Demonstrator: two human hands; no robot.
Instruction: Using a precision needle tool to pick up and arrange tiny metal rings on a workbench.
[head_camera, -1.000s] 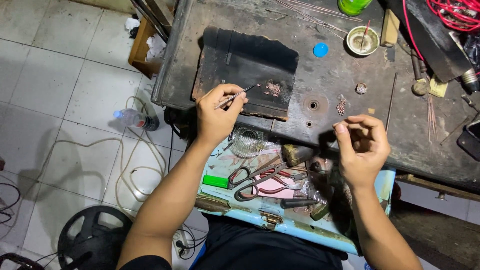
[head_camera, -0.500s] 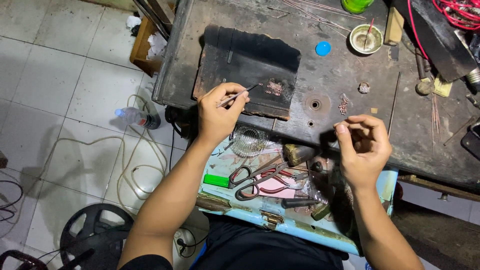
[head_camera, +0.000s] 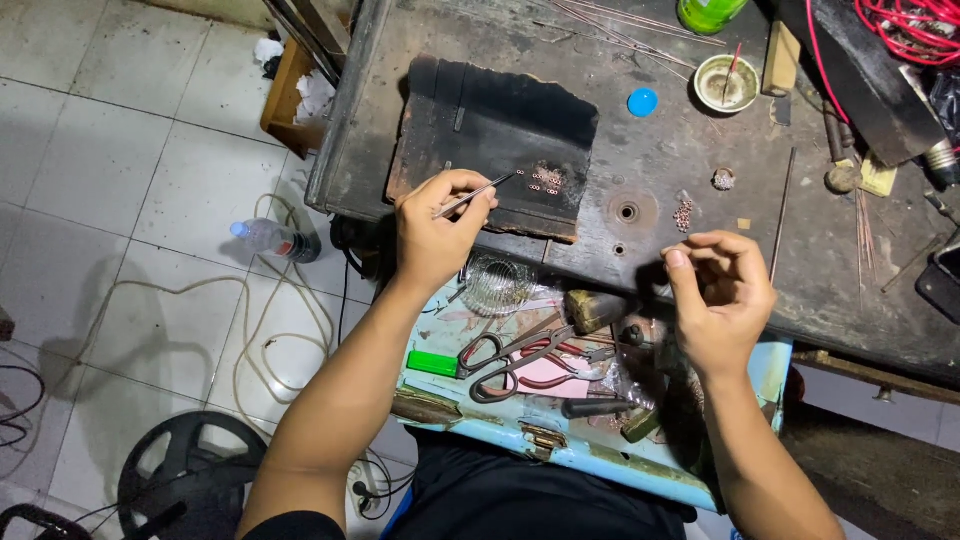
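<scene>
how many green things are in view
2: a green bottle at the bench's far edge, and a small green block in the open drawer beside the scissors. Clutter may hide more.

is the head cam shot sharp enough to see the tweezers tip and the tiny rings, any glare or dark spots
Head view: mostly sharp and evenly lit; the tweezers in the left hand read clearly, and the small rings on the charred block show only as tiny dots. Mild sheen on the floor tiles. The right hand casts shadow over the drawer, and the frame edges bend slightly.
</scene>
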